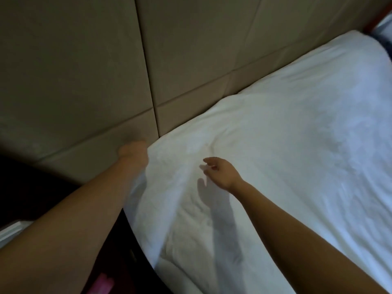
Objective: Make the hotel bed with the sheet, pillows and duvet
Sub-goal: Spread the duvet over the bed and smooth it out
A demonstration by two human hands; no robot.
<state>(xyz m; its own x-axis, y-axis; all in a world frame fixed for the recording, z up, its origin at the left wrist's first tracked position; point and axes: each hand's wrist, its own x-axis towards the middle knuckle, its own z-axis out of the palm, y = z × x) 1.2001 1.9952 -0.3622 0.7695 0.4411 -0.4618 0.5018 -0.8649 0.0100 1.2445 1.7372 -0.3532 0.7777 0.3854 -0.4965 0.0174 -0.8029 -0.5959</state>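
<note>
Bedding [265, 166]: white and a bit quilted-looking, spread over the bed from the near edge up to the wall end. Honestly can't tell if it's the sheet or the duvet. No pillows in view.
Near edge: hangs over the side between the person's two arms, rumpled, with folds running up toward the hands.
Pink thing [104, 283]: down at the bottom beside the bed, too blurry to name.
Left hand [132, 152]: at the corner of the bedding, right up against the headboard [84, 60]. It's blurred and the fingers are out of sight behind the cloth, so can't tell whether it's pinching the corner or just pushing it.
Right hand [220, 172]: over the bedding just beside that corner, fingers relaxed and slightly curled, holding nothing. Its shadow on the cloth suggests it isn't touching.
Headboard: beige padded panels, with the bedding butted against it.
Far side: looks smoother and flatter, but blurry.
Step, my guess: squaring up the head corner.
What could go wrong: with only one hand on the corner, a hard tug would probably drag the top edge sideways and pull the wrinkles along. The corner could also slip down at the headboard and bunch up. The near overhang looks uneven, so tucking now might lock those folds in.
</note>
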